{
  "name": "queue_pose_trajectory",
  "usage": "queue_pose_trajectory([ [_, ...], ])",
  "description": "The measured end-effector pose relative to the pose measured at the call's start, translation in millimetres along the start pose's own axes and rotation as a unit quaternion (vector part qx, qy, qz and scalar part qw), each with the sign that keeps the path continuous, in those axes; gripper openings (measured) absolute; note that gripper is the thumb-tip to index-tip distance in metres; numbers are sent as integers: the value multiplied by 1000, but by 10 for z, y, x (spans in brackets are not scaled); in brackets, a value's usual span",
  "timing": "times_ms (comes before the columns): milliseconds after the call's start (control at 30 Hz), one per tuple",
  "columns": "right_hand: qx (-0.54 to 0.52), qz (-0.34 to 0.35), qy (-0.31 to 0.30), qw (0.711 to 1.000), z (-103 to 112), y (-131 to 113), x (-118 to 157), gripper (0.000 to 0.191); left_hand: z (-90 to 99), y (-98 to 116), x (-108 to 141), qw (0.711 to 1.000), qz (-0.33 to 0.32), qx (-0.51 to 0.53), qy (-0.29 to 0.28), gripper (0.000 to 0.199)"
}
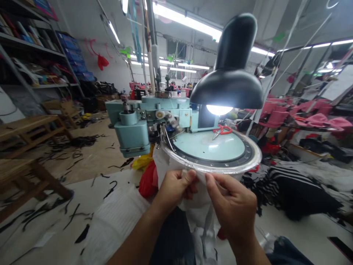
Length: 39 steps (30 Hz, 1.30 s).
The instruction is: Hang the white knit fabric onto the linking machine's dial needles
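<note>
Left hand (175, 187), right hand (234, 200): fingers of both pinched on white fabric (202, 195). Linking-machine dial rim (220, 170) just beyond fingertips, near arc running left-right; neither hand clearly nearer.

Cool, bright light comes from fluorescent tubes (187, 20) high beyond the fingers (189, 177) and a black lamp (227, 88) above them, its bulb (220, 109) blown out, glaring off the pale green machine plate (190, 147). Below the fingers, the forearms (138, 235) dim. Outward, wide-angle stretching tilts the shelving (30, 44); edges smear softly.
</note>
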State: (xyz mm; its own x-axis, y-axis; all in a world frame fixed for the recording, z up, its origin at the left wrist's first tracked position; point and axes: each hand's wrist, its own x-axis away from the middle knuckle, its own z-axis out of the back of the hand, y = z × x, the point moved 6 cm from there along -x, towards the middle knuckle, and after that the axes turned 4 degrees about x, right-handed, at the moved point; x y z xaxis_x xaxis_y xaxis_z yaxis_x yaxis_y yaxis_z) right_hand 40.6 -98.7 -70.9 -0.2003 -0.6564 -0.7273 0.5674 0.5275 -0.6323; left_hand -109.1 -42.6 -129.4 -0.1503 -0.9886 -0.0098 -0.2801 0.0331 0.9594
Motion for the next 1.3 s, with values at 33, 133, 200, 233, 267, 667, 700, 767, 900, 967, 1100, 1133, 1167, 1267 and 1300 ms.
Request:
queue_pose_trajectory([
  [33,9,1,2,1000,-4,7,3,11,5,5,6,1000,-4,-2,3,63],
  [133,35,-2,15,999,-25,-5,-3,14,-6,11,27,1000,-10,-4,2,61],
  [200,56,-9,26,998,-44,-34,-18,17,-18,8,30,1000,-10,3,2,62],
  [233,65,-9,29,997,-54,-52,-25,19,-24,7,29,1000,-9,7,1,62],
  [267,70,-10,30,997,-62,-62,-28,20,-33,6,25,1000,-8,11,-3,62],
  [667,-201,-305,-102,925,106,578,368,26,-55,-24,-56,998,47,9,-31,62],
  [700,-189,-261,-111,940,78,493,313,24,-69,-28,-15,999,38,30,-24,60],
  [767,-110,-153,-112,976,22,302,183,21,-104,-44,66,997,20,67,-17,56],
  [900,-5,-24,-29,999,-7,69,3,11,-143,-82,122,998,8,60,-17,57],
  [967,24,-14,5,1000,5,37,-36,13,-145,-82,95,999,10,48,-15,59],
  [1100,27,-50,-1,998,27,97,-23,19,-204,-70,27,997,24,46,-53,60],
  [1133,30,-71,3,997,64,156,7,19,-218,-63,9,997,24,43,-64,61],
  [1167,31,-106,6,994,113,246,52,18,-226,-53,-9,997,22,39,-71,62],
  [1267,-53,-287,-21,956,227,644,278,20,-220,-51,-43,996,43,24,-72,64],
  [1300,-121,-342,-48,931,217,748,358,23,-215,-55,-39,996,55,20,-71,64],
])
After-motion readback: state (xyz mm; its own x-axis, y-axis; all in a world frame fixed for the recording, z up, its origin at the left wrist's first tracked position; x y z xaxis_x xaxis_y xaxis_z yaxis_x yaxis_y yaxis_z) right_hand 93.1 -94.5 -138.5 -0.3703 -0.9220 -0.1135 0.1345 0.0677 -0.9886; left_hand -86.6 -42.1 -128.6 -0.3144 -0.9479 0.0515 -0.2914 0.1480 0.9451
